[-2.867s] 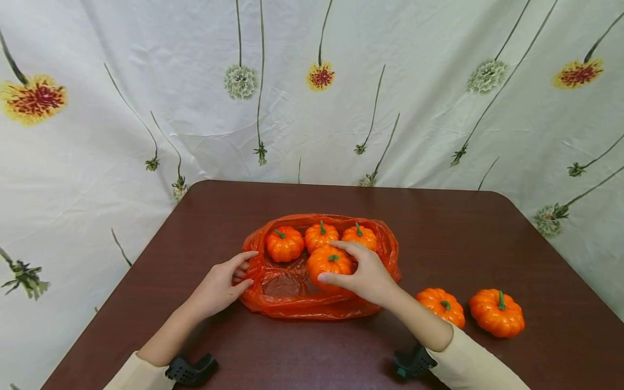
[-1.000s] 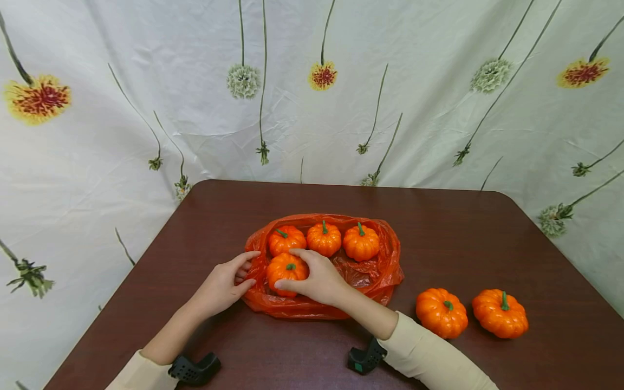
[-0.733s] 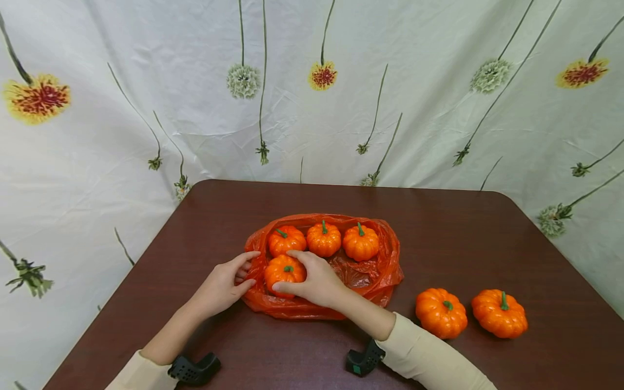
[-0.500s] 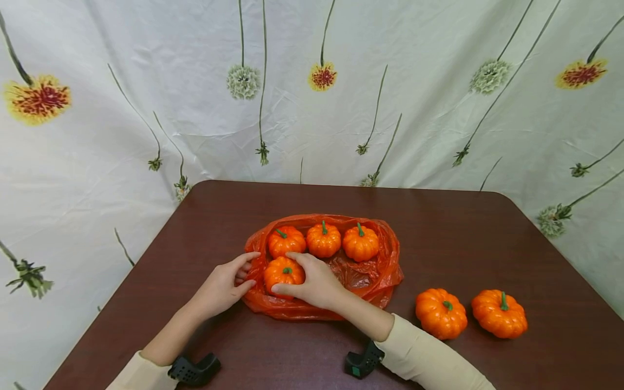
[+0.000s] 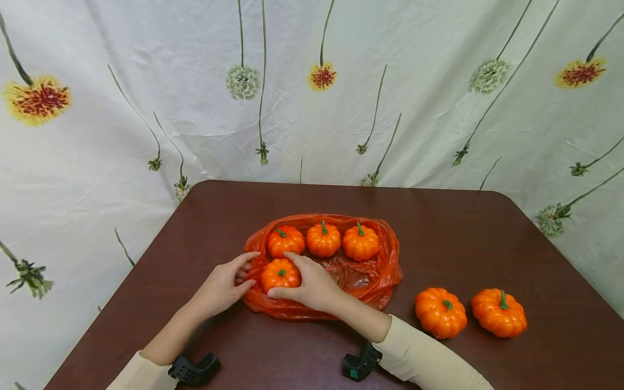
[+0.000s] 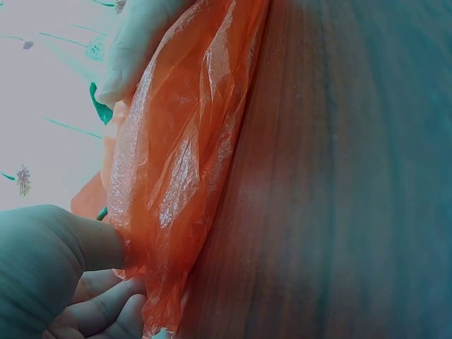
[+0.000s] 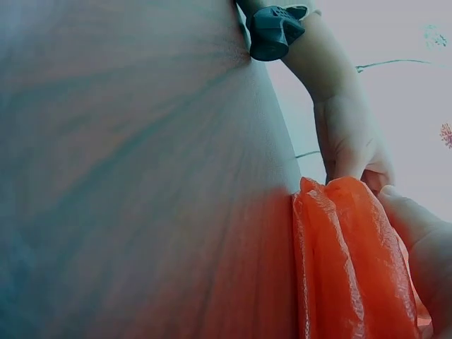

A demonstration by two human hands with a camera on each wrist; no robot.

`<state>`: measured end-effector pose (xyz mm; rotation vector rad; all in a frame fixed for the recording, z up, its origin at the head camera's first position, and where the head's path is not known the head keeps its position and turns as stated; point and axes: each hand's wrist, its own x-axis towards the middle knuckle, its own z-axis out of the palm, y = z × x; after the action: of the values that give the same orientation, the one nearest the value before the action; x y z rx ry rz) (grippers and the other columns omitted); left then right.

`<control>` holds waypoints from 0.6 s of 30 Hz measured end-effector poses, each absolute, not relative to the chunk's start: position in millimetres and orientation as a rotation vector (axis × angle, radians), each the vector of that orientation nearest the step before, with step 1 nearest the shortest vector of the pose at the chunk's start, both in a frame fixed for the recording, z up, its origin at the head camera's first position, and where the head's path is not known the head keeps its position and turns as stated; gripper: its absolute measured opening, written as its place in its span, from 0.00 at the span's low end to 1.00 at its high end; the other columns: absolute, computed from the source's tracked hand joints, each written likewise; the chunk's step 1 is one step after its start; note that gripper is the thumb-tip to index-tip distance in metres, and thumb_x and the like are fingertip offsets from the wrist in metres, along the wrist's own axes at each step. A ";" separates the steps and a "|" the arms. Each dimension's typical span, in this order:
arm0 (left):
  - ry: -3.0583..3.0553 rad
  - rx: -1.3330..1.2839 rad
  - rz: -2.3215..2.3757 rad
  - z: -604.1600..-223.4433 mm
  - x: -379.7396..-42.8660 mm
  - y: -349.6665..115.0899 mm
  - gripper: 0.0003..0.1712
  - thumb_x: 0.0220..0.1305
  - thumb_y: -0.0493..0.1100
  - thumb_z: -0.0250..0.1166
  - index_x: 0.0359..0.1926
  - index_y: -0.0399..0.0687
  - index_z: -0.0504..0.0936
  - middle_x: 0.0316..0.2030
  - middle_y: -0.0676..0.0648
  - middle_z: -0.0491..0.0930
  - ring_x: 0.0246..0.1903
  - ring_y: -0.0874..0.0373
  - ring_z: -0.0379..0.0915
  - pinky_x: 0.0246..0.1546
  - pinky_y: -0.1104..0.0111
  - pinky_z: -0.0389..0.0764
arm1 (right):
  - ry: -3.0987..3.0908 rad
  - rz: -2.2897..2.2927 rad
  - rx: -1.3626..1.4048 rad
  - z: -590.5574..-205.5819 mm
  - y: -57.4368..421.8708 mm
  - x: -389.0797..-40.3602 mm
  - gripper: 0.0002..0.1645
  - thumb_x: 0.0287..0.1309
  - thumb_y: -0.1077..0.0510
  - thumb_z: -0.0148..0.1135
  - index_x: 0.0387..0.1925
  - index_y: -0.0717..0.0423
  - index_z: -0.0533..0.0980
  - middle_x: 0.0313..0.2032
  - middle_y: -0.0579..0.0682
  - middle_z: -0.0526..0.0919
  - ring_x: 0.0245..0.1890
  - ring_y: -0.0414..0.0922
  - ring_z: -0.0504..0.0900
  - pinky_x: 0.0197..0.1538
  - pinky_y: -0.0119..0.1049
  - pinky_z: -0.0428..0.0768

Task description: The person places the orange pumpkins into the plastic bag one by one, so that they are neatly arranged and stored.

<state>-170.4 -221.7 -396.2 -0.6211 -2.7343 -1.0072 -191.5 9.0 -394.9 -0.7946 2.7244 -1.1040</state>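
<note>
A red plastic bag [image 5: 322,311] lies with its mouth spread wide on the brown table. Along its back side sit three small orange pumpkins with green stems: a left one [image 5: 285,241], a middle one [image 5: 324,240] and a right one [image 5: 361,242]. My right hand [image 5: 312,284] holds another small pumpkin [image 5: 280,274] in the bag's front left part, thumb in front and fingers behind. My left hand [image 5: 221,284] grips the bag's left rim; in the left wrist view its thumb [image 6: 99,244] presses the film, with the fingers partly hidden.
Two more pumpkins, a nearer-in one [image 5: 441,313] and an outer one [image 5: 499,313], stand on the table [image 5: 439,227] right of the bag. A flower-print white cloth [image 5: 419,108] hangs behind the table. Each wrist wears a black device.
My right hand has brought its pumpkin leftward from the bag's middle to the front left, then edged it slightly further left. My left hand has stayed at the bag's rim.
</note>
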 end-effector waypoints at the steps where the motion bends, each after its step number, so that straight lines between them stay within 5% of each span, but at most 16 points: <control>1: -2.734 -0.618 -1.005 -396.6 -170.7 -221.7 0.30 0.55 0.31 0.71 0.60 0.38 0.73 0.38 0.45 0.79 0.34 0.55 0.79 0.37 0.61 0.83 | 2.724 -1.103 -0.793 -395.0 8.9 -191.4 0.52 0.49 0.32 0.69 0.70 0.51 0.65 0.62 0.55 0.72 0.58 0.52 0.74 0.58 0.49 0.74; 18: -2.770 -0.585 -0.996 -399.4 -172.9 -222.0 0.30 0.56 0.30 0.69 0.61 0.38 0.73 0.39 0.45 0.79 0.34 0.56 0.79 0.38 0.62 0.83 | 2.710 -1.075 -0.803 -385.8 20.9 -187.7 0.55 0.49 0.30 0.68 0.71 0.53 0.62 0.66 0.53 0.68 0.64 0.51 0.69 0.63 0.52 0.69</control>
<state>-172.9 -222.0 -399.4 -0.5849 -2.7697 -0.9962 -187.7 20.9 -385.8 -0.8030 2.7100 -1.0746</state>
